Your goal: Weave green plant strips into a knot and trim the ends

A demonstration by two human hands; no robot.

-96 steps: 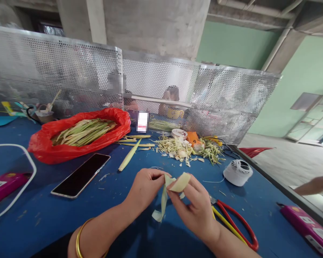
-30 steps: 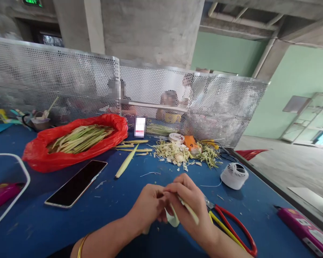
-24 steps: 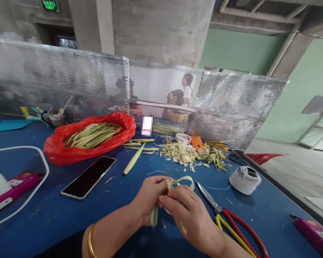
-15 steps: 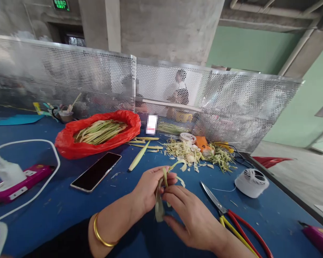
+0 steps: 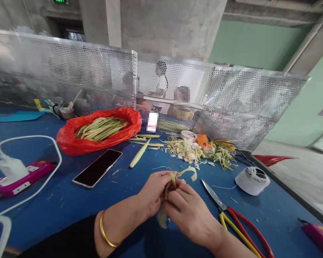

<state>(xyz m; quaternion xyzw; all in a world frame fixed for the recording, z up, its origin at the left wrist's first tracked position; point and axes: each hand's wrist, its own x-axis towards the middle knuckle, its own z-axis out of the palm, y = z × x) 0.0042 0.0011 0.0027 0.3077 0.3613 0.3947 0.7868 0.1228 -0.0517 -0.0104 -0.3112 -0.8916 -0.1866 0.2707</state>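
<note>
Both my hands meet low in the middle over the blue table. My left hand, with a gold bangle on its wrist, and my right hand pinch a pale green leaf strip between their fingertips. The strip curls up to the right above my fingers, and another end hangs down below them. Red-and-yellow-handled scissors lie shut on the table just right of my right hand.
A red plastic bag of green strips lies at the back left, a black phone in front of it. Leaf scraps are piled at the back centre. A small white fan sits right. Pink power strips and a white cable lie left. People sit behind a perforated metal screen.
My hands have drawn closer together on the strip and moved slightly lower. The strip's free end now curls up to the right. The view has shifted a little.
</note>
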